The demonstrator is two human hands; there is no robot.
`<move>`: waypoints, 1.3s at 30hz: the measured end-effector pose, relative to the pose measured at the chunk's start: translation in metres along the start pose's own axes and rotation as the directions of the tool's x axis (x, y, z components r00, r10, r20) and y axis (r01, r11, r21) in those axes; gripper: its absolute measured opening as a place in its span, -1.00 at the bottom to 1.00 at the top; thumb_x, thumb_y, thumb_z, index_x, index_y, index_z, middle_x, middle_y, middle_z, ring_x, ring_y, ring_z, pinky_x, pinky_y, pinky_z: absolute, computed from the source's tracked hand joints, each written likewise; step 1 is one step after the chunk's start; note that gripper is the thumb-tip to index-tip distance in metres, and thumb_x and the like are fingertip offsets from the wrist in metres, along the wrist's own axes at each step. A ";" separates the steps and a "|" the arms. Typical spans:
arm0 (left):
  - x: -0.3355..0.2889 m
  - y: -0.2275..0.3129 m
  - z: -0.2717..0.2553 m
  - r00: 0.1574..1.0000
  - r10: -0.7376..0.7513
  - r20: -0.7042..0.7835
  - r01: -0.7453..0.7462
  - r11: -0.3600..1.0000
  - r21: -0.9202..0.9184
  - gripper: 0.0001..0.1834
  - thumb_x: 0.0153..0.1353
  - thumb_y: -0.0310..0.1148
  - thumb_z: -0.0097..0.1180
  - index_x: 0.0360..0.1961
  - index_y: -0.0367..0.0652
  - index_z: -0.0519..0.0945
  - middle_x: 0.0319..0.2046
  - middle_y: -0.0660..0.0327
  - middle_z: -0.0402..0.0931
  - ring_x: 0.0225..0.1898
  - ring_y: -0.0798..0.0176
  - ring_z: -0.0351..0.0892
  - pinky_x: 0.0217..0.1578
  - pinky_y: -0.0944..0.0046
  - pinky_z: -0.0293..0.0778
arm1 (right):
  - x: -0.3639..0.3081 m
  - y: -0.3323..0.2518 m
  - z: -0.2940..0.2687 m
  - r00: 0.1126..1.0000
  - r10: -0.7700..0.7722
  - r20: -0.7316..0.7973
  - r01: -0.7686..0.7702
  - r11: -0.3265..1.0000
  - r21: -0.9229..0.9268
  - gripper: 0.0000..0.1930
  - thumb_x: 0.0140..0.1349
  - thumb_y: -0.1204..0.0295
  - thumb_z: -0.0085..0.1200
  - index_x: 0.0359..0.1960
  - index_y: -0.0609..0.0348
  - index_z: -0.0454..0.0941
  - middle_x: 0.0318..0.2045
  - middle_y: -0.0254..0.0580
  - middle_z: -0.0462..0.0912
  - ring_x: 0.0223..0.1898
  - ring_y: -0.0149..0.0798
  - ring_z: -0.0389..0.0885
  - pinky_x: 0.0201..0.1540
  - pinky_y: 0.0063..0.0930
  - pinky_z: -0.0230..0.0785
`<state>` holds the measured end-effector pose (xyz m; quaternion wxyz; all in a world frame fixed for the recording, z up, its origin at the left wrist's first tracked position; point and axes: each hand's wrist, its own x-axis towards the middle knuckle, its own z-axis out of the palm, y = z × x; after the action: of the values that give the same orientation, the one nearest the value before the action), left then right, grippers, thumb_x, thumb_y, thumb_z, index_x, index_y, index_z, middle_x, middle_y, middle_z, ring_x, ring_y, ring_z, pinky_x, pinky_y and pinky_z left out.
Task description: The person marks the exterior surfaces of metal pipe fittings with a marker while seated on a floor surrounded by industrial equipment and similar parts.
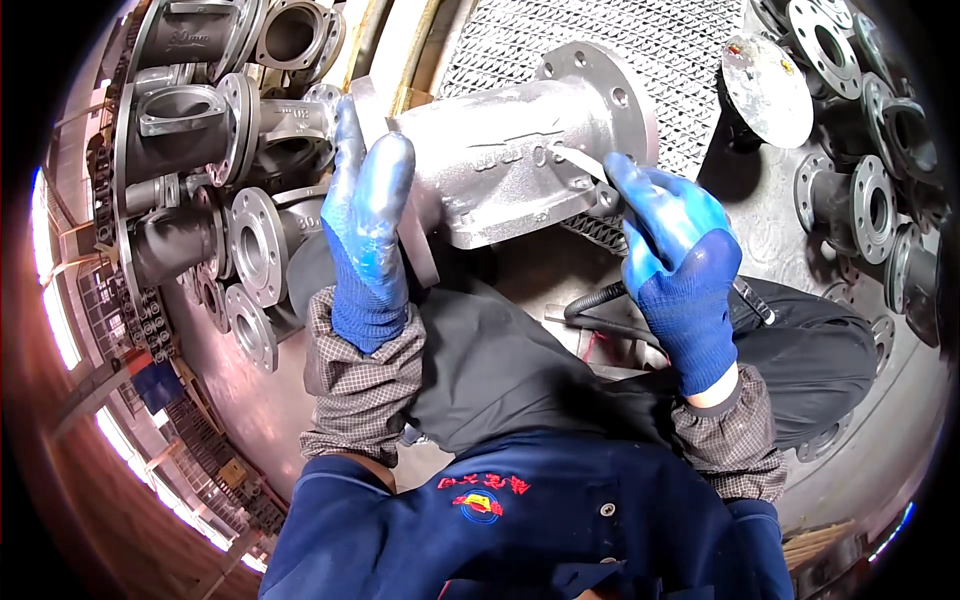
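A grey cast-metal valve body [490,135] lies across in front of me, with a bolt-hole flange at its right end and raised lettering on its side. My left hand [371,205], in a blue coated glove, rests at its left flange with the fingers stretched out and apart. My right hand [680,235], gloved the same way, is closed around a thin whitish scraper-like blade [580,160]. The blade's tip meets the casting's side near the right flange, or hovers just over it; I cannot tell which. Most of its grip end is hidden by my fingers.
A round white board [768,90] with coloured smears stands at the upper right. Beneath the casting's far side is a metal mesh grating [600,25]. Flanged castings are stacked at left [185,125] and right [845,205]. A black hose [595,300] curves between my knees.
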<state>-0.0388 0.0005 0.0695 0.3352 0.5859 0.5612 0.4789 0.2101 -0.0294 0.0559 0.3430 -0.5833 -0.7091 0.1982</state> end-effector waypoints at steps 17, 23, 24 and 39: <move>0.001 -0.014 -0.013 0.911 0.364 0.196 -0.412 0.839 0.355 -0.60 0.32 -0.53 -0.03 0.17 -0.04 0.44 0.30 -0.27 0.08 0.03 0.04 0.52 -0.03 0.28 0.48 | 0.004 0.001 0.008 1.000 -0.019 0.024 0.020 1.000 -0.022 -0.46 -0.10 0.68 0.07 0.01 -0.01 0.60 -0.29 -0.10 0.63 -0.31 -0.13 0.60 -0.22 -0.38 0.46; -0.001 -0.017 -0.016 0.965 0.215 0.150 -0.253 0.912 0.323 -0.50 0.23 -0.63 -0.01 0.20 -0.01 0.43 0.28 -0.36 0.08 0.04 -0.10 0.52 -0.05 0.20 0.51 | 0.005 -0.001 0.006 0.999 -0.014 0.039 0.016 0.998 -0.054 -0.45 -0.10 0.68 0.06 0.01 -0.01 0.59 -0.29 -0.10 0.63 -0.31 -0.12 0.60 -0.22 -0.37 0.46; -0.001 -0.018 -0.016 0.963 0.222 0.154 -0.262 0.907 0.330 -0.49 0.22 -0.64 -0.01 0.20 -0.01 0.43 0.27 -0.37 0.08 0.05 -0.11 0.51 -0.05 0.19 0.51 | 0.005 -0.001 0.006 0.999 -0.014 0.039 0.016 0.998 -0.059 -0.45 -0.10 0.68 0.06 0.01 -0.01 0.59 -0.29 -0.10 0.63 -0.31 -0.12 0.60 -0.22 -0.36 0.46; -0.002 -0.003 -0.008 0.984 0.142 0.108 -0.170 0.931 0.323 -0.50 0.25 -0.62 0.00 0.20 0.03 0.43 0.28 -0.33 0.11 0.08 -0.08 0.49 0.00 0.17 0.48 | 0.002 -0.002 0.008 0.997 0.015 0.072 -0.013 0.999 -0.034 -0.51 -0.06 0.69 0.06 -0.03 0.02 0.60 -0.35 -0.07 0.64 -0.34 -0.09 0.62 -0.24 -0.36 0.47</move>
<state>-0.0470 -0.0018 0.0687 0.2160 0.6959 0.5711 0.3780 0.2030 -0.0267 0.0519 0.3060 -0.5865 -0.7200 0.2095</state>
